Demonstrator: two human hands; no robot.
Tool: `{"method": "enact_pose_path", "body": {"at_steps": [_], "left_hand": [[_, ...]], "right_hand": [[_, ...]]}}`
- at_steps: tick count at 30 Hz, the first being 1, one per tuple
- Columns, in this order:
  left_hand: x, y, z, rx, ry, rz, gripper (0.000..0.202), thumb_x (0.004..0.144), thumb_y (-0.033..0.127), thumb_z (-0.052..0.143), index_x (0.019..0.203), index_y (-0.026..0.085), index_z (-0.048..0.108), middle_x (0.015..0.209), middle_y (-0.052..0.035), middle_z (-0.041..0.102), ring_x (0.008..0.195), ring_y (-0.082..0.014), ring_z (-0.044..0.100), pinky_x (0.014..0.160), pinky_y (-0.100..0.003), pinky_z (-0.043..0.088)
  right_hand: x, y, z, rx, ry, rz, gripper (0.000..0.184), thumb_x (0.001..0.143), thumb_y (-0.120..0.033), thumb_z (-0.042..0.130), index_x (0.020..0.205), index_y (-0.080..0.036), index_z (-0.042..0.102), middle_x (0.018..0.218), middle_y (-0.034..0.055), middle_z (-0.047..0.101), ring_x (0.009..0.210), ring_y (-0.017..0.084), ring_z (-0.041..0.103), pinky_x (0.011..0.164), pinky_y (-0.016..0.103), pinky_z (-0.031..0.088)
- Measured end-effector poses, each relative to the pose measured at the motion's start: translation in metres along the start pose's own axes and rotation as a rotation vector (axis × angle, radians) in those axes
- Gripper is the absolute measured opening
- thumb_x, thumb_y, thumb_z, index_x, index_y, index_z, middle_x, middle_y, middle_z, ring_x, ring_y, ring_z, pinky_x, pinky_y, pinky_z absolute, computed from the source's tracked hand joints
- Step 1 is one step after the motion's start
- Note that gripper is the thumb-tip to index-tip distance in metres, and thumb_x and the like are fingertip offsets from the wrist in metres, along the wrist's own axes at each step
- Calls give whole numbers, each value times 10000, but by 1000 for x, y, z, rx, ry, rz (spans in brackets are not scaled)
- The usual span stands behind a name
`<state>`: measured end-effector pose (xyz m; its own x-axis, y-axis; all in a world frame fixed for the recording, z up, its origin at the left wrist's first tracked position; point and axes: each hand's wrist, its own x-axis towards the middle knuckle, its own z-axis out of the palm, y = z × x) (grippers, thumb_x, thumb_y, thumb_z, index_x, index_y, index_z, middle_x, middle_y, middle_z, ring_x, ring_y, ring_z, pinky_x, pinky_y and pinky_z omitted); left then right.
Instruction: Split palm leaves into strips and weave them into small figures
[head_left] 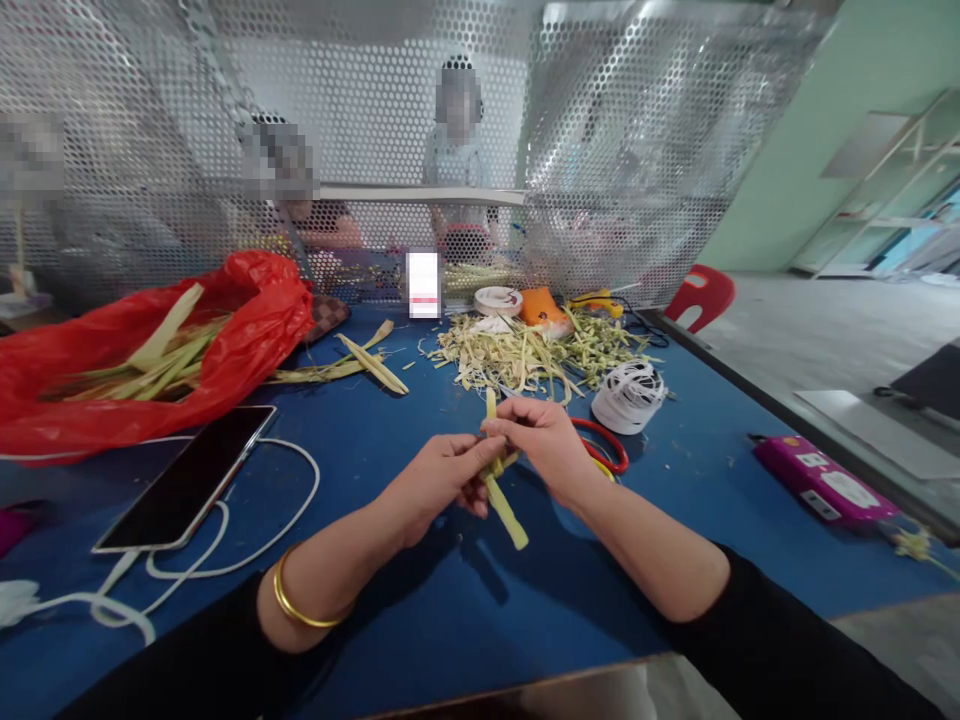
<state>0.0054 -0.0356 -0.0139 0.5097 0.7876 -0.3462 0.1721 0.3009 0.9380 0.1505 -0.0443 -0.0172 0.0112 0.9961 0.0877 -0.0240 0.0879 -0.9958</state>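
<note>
Above the blue table, my left hand and my right hand meet on one yellow-green leaf strip. Both hands pinch it near its middle. One end of the strip sticks up past my right fingers, and the other hangs down toward me. A gold bangle circles my left wrist. Just beyond my right hand lies a red ring, partly hidden by it.
A heap of leaf trimmings lies mid-table with a small white fan beside it. A red bag holding leaves sits at left, near a phone on a white cable. A pink box lies at right. People sit behind a perforated screen.
</note>
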Motion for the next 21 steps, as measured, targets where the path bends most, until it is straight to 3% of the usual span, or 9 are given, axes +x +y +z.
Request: {"method": "enact_pose_path", "body": {"at_steps": [6, 9, 11, 14, 18, 21], "left_hand": [[-3, 0, -2, 79, -51, 0, 365, 687, 495, 675, 737, 135, 692, 468, 36, 504, 400, -86, 494, 462, -209, 438], [-4, -1, 0, 120, -85, 26, 304, 701, 443, 667, 729, 143, 709, 454, 34, 502, 392, -86, 475, 471, -213, 440], [-4, -2, 1, 148, -84, 44, 299, 698, 441, 665, 630, 150, 683, 437, 24, 510, 393, -92, 477, 467, -213, 430], [-4, -1, 2, 168, -48, 67, 327, 685, 453, 675, 560, 152, 650, 426, 19, 510, 393, -94, 478, 452, -207, 400], [-2, 3, -1, 92, 79, 109, 365, 708, 505, 649, 727, 145, 709, 441, 30, 504, 406, -88, 484, 464, -201, 394], [0, 7, -5, 10, 162, 115, 400, 699, 529, 655, 750, 136, 712, 472, 28, 510, 435, -79, 478, 474, -196, 406]], "right_hand": [[-4, 0, 1, -9, -63, 37, 232, 676, -342, 674, 577, -190, 530, 511, -65, 429, 407, 82, 391, 376, 226, 327], [-6, 1, 2, -160, 9, -96, 220, 706, -297, 647, 565, -196, 512, 545, -52, 445, 448, 90, 403, 421, 238, 339], [-6, 2, 3, -294, 70, -218, 226, 714, -255, 641, 543, -194, 506, 565, -41, 452, 520, 101, 410, 494, 245, 357], [-4, 3, 1, -386, 74, -285, 229, 741, -260, 630, 551, -195, 519, 586, -30, 469, 561, 111, 418, 537, 248, 362], [2, 3, -8, -411, 52, -222, 224, 821, -365, 547, 683, -195, 594, 605, -19, 525, 556, 117, 444, 520, 242, 361], [4, 1, -13, -518, 41, -196, 251, 829, -392, 534, 694, -192, 604, 595, -22, 539, 536, 113, 433, 511, 240, 341]]}}
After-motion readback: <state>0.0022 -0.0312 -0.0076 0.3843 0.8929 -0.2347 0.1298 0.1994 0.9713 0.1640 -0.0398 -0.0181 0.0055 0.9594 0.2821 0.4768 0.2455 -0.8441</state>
